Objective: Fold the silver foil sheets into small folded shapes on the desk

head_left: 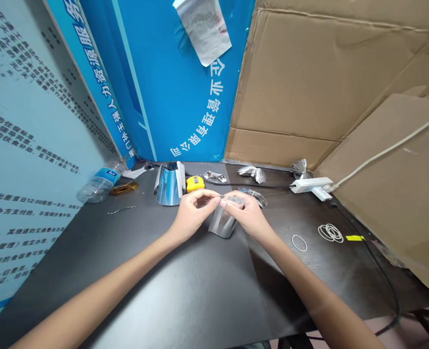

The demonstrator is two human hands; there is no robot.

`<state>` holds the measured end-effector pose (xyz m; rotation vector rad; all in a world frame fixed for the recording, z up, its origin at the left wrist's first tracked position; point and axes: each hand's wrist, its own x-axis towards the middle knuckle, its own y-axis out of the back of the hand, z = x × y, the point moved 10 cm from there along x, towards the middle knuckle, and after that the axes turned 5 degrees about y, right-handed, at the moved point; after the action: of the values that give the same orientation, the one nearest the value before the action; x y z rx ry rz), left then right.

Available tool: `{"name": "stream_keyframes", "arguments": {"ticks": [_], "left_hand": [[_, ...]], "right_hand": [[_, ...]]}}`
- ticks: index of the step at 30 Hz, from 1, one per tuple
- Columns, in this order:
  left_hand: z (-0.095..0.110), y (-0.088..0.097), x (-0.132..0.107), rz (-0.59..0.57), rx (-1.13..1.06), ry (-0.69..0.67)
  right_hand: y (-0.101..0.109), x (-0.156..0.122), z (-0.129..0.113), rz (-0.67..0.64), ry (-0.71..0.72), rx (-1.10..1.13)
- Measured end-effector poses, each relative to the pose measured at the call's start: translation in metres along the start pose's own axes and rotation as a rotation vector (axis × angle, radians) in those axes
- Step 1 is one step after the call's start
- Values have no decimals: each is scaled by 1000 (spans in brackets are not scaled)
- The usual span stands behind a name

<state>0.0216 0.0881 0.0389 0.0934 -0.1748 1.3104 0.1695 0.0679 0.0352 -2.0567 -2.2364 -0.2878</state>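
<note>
Cardboard sheeting (309, 72) and a blue printed board (178, 97) are seen closing off the back of a dark surface (199, 295), with a pale printed panel (28, 145) angled in on the left. Right now a curved foil sheet (223, 224) is being held over the middle of the surface, pinched at its top edge by the fingertips (214, 195) of the left hand (192, 213) and the right hand (243, 214), so both grips are clenched on it, and the sheet is left hanging below them! A silver foil cone (167, 190) is stood upright beside a yellow tape measure (195, 183), both near the left hand. A crumpled foil scrap (253, 196) is placed just beyond the right hand, and a white power strip (310, 185) and loose rubber bands (330, 232) are spotted further right, while a clear water bottle (101, 183) is laid on its side at the far left
</note>
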Motion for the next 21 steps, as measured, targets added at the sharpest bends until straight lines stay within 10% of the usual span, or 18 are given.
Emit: {"name": "stream_keyframes", "arguments": {"ticks": [13,21], "left_hand": [[-3,1,1,14,-51,56],[-11,19,5,151,-106,152]], "right_hand": [[-1,0,6,-1,-27,42],[23,0,5,232,-16,226]]}}
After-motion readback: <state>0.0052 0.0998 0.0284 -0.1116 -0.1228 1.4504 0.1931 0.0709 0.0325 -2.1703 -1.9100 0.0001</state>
